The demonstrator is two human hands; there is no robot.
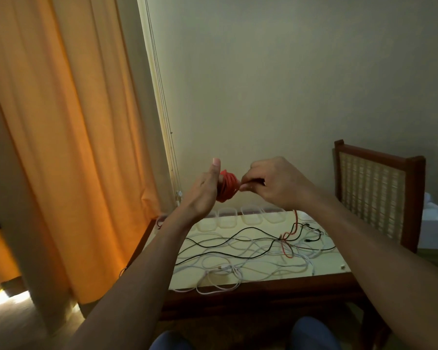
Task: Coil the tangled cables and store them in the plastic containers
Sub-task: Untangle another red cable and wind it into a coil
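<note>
Red cable (226, 186) is wound in a coil around my left hand (205, 195), up above the surface (326, 263). Thumb sticks straight up, but I can't tell how the fingers under the coil sit. My right hand (273, 184) pinches the loose strand right beside the coil. The tail hangs down into the tangled white and black cables (238, 251) on the surface. Clear containers (226, 218) line the far edge.

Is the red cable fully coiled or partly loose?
Partly coiled: red cable loops wrap the left hand, the right hand pinches it, and a loose length lies on the table.
</note>
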